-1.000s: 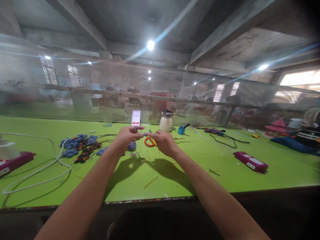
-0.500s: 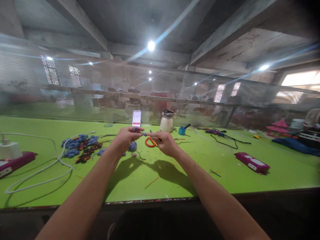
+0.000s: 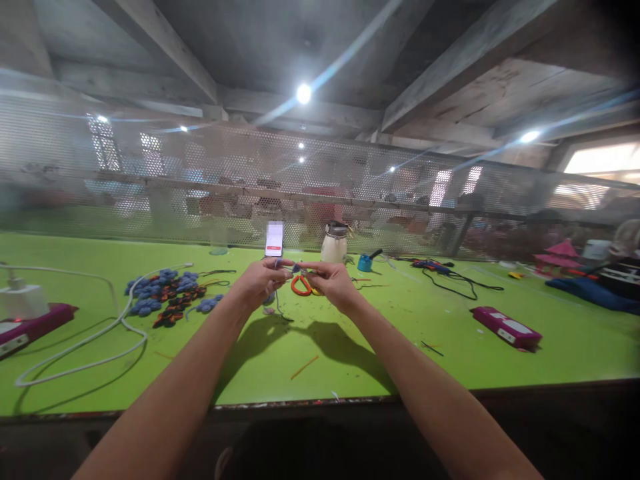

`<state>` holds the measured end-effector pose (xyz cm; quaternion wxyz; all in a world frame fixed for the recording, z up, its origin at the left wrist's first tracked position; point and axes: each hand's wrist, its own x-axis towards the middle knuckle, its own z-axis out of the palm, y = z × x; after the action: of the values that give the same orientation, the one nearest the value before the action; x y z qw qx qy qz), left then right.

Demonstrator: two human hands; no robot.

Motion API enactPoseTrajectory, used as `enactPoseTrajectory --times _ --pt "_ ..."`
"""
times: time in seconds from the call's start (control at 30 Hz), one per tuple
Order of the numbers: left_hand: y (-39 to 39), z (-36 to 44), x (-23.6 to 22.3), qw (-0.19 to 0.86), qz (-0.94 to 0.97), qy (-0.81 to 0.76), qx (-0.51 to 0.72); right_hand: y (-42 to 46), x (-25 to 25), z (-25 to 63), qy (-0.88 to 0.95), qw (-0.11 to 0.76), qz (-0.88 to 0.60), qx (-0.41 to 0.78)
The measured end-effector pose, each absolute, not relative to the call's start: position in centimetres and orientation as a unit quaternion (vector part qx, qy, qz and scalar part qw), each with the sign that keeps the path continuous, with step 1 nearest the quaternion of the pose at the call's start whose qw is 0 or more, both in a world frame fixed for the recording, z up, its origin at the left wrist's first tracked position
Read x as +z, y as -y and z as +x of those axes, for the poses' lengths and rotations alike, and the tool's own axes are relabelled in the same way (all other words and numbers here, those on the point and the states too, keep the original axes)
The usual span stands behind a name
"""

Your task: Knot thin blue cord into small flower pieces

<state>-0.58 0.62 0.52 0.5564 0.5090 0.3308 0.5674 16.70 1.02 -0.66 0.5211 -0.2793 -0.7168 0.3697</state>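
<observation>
Above the table my left hand [image 3: 259,280] is closed in a pinch, with blue yarn [image 3: 296,268] running over its fingers. My right hand [image 3: 336,281] meets it from the other side, thumb and index finger closed on the same small bit of yarn work. Whether a hook is in those fingers is too small to tell. Partly hidden behind my left hand is a ball of blue yarn [image 3: 271,299]. Red and yellow looped handles [image 3: 301,287] lie just beyond the hands. Blue crocheted flowers [image 3: 149,293] and black-orange ones [image 3: 173,310] are piled to the left.
A phone [image 3: 274,239] stands upright behind my hands, near a cream jug [image 3: 334,243] and a small blue pot [image 3: 366,262]. Purple power strips lie left [image 3: 37,321] and right [image 3: 506,327]. A white cable [image 3: 80,370] loops across the left. Perforated screening [image 3: 240,193] rises behind the table.
My hands have drawn closer around the yarn, and the left has shifted slightly right, covering more of the yarn ball. My right fingers have changed their position on the work.
</observation>
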Motion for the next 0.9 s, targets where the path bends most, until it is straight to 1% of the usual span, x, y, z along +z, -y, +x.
enactPoseTrajectory --times 0.1,0.2,0.43,0.7,0.9 --pt "-0.63 -0.39 0.38 0.549 0.519 -0.325 0.569 -0.98 -0.5 16.59 0.67 0.523 -0.277 0.447" --pt "-0.77 -0.26 0.27 0.532 0.526 -0.322 0.58 -0.86 -0.29 16.57 0.646 0.517 -0.286 0.482" --pt "-0.63 -0.31 0.48 0.526 0.506 -0.308 0.61 -0.6 -0.2 16.5 0.642 0.505 -0.284 0.503" --pt "-0.95 0.11 0.02 0.451 0.56 -0.305 0.624 -0.92 -0.43 16.62 0.616 0.505 -0.289 0.531" --pt "-0.55 0.17 0.38 0.441 0.581 -0.31 0.61 -0.84 -0.33 16.61 0.613 0.501 -0.291 0.537"
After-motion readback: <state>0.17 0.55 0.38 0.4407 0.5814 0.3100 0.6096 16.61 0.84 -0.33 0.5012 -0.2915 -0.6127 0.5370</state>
